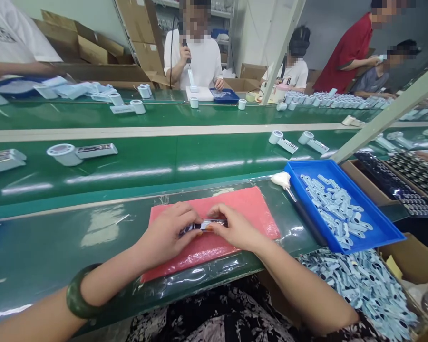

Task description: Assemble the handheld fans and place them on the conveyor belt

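Over a red mat (249,209) on the green bench, both my hands grip one small device (210,223) with a shiny, dark-edged face. My left hand (173,230) has its thumb and fingers closed round the device's left end and covers most of it. At the other end, my right hand (233,225) pinches it between thumb and curled fingers. The device lies roughly level, just above or on the mat; which of these cannot be told.
A blue tray (378,232) of light blue parts stands at the right, beside a black-handled tool (303,213) with a white wrapped end. Beyond the bench runs a green conveyor (146,161) carrying white devices. People work across it. A slanted post (388,114) rises at the right.
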A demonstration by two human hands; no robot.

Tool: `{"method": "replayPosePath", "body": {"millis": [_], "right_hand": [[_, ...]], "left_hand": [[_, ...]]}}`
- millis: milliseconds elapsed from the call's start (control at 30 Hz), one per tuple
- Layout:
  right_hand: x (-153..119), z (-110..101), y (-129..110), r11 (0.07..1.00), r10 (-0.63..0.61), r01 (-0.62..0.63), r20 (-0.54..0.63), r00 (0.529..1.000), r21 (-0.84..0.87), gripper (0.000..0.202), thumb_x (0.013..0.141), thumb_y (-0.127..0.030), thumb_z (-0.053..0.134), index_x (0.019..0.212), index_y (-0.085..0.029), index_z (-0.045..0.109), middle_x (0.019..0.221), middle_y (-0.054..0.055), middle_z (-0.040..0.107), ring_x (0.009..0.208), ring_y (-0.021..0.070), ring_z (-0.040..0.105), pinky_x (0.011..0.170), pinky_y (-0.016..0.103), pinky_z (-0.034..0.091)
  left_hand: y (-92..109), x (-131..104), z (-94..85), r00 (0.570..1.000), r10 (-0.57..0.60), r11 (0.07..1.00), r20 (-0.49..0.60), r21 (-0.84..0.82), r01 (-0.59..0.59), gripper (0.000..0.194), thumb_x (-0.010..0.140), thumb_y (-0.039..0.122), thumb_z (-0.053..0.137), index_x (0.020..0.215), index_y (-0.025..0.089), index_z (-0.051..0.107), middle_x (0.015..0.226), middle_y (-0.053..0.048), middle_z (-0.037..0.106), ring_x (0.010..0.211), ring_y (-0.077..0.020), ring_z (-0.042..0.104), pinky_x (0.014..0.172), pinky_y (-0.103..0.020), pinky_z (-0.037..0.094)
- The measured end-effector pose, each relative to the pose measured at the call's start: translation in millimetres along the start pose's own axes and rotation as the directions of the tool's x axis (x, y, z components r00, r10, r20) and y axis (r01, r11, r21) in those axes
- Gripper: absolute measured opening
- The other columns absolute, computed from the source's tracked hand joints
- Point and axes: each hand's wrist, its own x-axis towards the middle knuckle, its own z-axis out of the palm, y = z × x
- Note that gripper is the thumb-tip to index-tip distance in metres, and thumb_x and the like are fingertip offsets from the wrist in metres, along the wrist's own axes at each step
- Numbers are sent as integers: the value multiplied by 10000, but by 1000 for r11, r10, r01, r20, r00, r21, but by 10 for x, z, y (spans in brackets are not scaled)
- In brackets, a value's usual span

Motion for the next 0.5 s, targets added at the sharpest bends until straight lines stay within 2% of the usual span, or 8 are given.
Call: {"method": "replayPosePath", "body": {"millis": [100, 167, 233, 333, 500], "right_hand": [[-91, -4, -49, 986, -46, 60, 94, 995, -157, 406, 905, -292, 694, 1291, -222, 589, 1301, 70, 654, 1204, 234, 592, 1056, 437, 460], [-135, 17, -77, 949, -95, 126, 118, 988, -291, 377, 923, -254, 660, 1294, -210, 607, 1260, 76, 666, 1187, 252, 588, 1055, 458, 447], [-153, 48, -78, 910, -137, 168, 107, 985, -379, 319, 951, -224, 603, 1267, -191, 627, 1199, 79, 681, 1127, 250, 602, 1029, 456, 456], [-164, 80, -38, 885, -178, 199, 89, 980, -420, 289, 987, -256, 548, 1259, -193, 623, 1195, 75, 682, 1103, 246, 601, 1009, 442, 467], [-203, 85, 38, 852, -265, 302, 144, 953, -429, 345, 978, -232, 542, 1321, -192, 557, 1269, 85, 648, 1158, 237, 564, 1045, 412, 449]], "left_hand": [[111, -90, 60, 999, 38, 995, -23, 88, -36, 191, 995, 357, 511, 1058, 229, 638, 1078, -59, 654, 1019, -238, 585, 889, -428, 494], [174, -125, 119, 999, 32, 989, -26, 145, -28, 222, 1004, 330, 482, 1147, 228, 618, 1144, -70, 662, 1076, -259, 586, 961, -483, 474], [214, -128, 159, 1000, -2, 986, -6, 167, 3, 248, 1018, 303, 430, 1162, 217, 613, 1153, -79, 671, 1088, -266, 591, 970, -497, 474], [237, -108, 167, 999, -38, 982, 38, 187, 30, 259, 1026, 318, 405, 1131, 221, 621, 1149, -78, 683, 1072, -261, 605, 977, -508, 477], [250, -140, 179, 999, 4, 954, 49, 300, -19, 245, 1005, 293, 419, 1169, 211, 582, 1215, -87, 678, 1155, -287, 604, 1107, -644, 348]]}}
